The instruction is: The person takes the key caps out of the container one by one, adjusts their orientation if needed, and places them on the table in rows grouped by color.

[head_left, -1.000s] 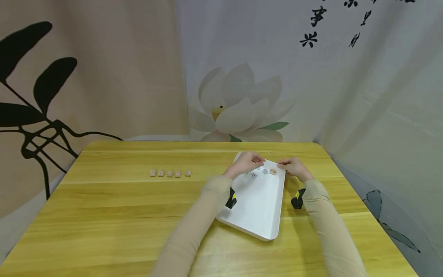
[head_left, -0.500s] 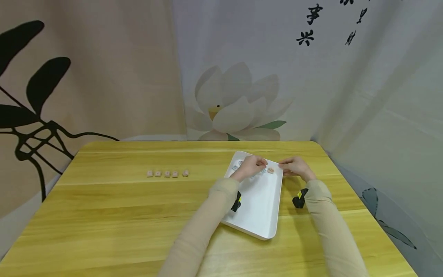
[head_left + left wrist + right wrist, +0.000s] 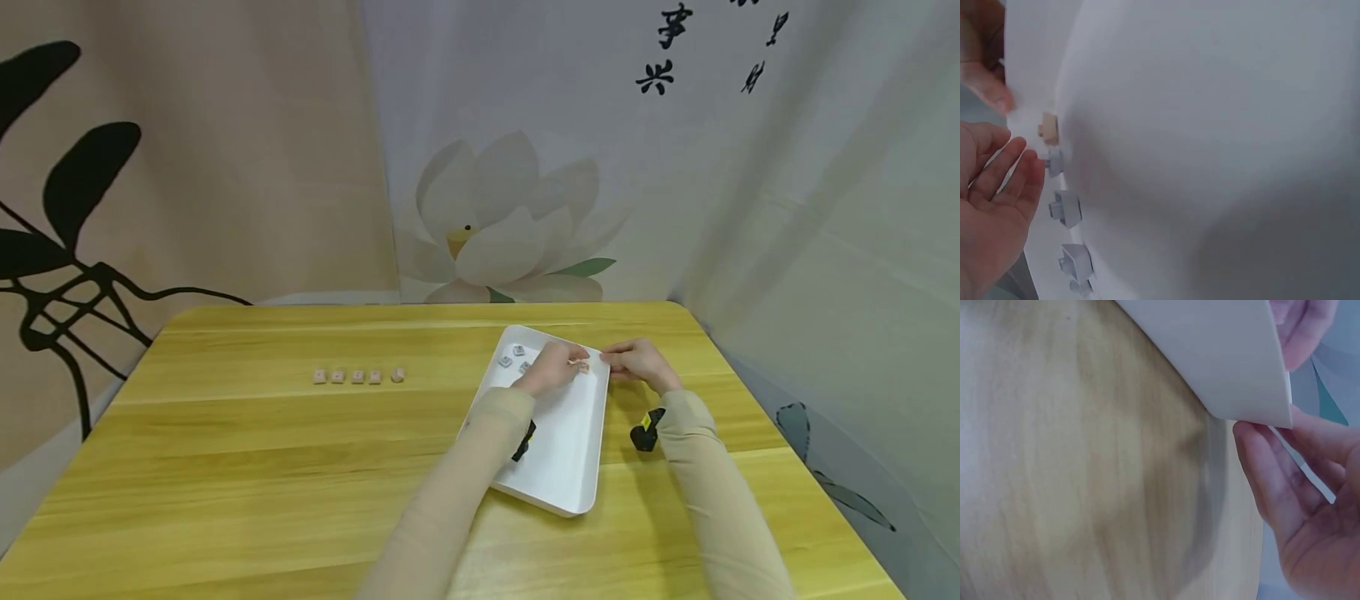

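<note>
A white tray (image 3: 551, 450) lies at an angle on the table, and my right hand (image 3: 637, 363) pinches its far right corner between thumb and fingers. In the right wrist view, the right hand's fingers (image 3: 1266, 469) reach under that corner. My left hand (image 3: 553, 368) is over the tray's far end, its fingers relaxed and apart in the left wrist view. Its fingertips are right at a grey keycap (image 3: 1055, 162) and close to an orange keycap (image 3: 1050, 129). More grey keycaps (image 3: 1069, 209) lie along the far wall, some with stems showing.
Several pale pink keycaps (image 3: 357, 377) stand in a row on the wooden table (image 3: 262, 467), left of the tray. Behind the table hangs a printed curtain (image 3: 510, 217). A black wrist camera (image 3: 647, 431) sits below the right hand.
My left hand has moved right over the tray to the orange keycap, uncovering grey keycaps at the far left corner. The right hand stays at the tray's corner. The head view has shifted slightly.
</note>
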Demonstrator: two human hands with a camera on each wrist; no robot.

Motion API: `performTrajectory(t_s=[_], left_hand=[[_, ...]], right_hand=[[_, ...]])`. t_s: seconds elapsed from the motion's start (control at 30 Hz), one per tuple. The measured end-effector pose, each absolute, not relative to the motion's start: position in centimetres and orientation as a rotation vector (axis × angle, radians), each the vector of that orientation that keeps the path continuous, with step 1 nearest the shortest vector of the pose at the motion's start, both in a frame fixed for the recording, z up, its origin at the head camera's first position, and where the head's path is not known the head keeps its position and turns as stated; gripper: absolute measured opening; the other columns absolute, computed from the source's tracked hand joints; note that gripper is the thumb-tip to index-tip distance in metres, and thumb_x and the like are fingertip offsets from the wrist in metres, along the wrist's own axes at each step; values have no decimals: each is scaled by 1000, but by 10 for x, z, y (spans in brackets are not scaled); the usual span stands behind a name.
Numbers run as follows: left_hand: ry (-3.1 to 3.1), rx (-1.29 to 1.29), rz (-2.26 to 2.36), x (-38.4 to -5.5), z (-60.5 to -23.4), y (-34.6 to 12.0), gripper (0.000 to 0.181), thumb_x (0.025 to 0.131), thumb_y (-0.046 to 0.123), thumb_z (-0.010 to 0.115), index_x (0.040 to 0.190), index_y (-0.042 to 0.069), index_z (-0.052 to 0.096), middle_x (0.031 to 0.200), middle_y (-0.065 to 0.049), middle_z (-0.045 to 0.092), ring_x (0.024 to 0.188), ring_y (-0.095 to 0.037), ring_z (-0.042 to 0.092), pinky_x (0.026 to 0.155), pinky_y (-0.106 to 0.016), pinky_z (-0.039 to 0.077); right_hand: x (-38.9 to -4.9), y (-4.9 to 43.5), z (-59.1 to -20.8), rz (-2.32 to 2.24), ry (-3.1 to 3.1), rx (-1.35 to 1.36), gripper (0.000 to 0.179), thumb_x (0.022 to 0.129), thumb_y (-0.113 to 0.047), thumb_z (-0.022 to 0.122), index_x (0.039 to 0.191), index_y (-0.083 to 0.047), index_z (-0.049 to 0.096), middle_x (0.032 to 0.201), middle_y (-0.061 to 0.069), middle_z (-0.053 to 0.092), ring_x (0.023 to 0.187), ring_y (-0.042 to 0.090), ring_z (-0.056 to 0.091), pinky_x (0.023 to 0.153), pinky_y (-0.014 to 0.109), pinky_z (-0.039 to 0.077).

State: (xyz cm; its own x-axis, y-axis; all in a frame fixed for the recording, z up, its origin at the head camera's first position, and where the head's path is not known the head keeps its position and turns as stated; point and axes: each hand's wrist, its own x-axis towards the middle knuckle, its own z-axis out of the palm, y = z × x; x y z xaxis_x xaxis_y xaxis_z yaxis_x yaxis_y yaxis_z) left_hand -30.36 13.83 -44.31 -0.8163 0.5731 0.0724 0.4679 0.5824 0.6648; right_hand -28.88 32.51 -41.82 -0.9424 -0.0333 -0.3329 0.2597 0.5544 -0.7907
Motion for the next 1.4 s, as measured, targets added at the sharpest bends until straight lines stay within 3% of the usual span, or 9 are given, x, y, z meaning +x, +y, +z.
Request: performTrajectory(t_s=[0.27,0.47,0.67,0.9,1.2,1.4], left_hand=[[2792,1022,733,-303,-448,144,33,95,5,52,126,8,62,125,-2,65,118,-13,59,99,-19,46],[2889,1152,523,-301,-449,142,23,92,8,58,108,16,73,102,1,67,99,-11,57,88,-13,46],[2865,1185,641,-302,-450,138,19,87,1,62,96,11,76,94,-1,71,92,-13,61,82,-14,47],[2811,1125,699,-304,-448,134,15,86,5,67,99,9,75,97,0,74,94,-11,66,85,-15,48],[2749,1075,775,-298,-442,132,21,86,8,68,106,10,72,98,0,72,94,-10,64,85,-15,48],[2734,1115,834,-295,-433,128,26,86,9,69,112,9,69,100,-2,73,93,-10,65,84,-14,48]], right_hand=[[-292,324,-418,-1341,2477,154,43,96,-18,56,129,9,52,106,14,68,76,5,65,81,30,57],[-294,324,-417,-1359,2466,138,44,96,-17,56,130,10,50,100,8,67,74,4,64,80,29,58],[-294,323,-417,-1350,2453,144,45,97,-18,54,131,11,49,97,7,67,75,6,65,80,30,58],[-293,322,-417,-1331,2453,142,46,97,-20,55,130,10,50,99,9,68,75,6,65,79,30,58],[-292,326,-418,-1349,2434,149,46,97,-18,54,131,11,48,86,-2,67,73,4,64,78,27,58],[-291,329,-421,-1365,2412,144,47,97,-19,54,132,12,47,89,-1,67,74,3,64,79,27,57]])
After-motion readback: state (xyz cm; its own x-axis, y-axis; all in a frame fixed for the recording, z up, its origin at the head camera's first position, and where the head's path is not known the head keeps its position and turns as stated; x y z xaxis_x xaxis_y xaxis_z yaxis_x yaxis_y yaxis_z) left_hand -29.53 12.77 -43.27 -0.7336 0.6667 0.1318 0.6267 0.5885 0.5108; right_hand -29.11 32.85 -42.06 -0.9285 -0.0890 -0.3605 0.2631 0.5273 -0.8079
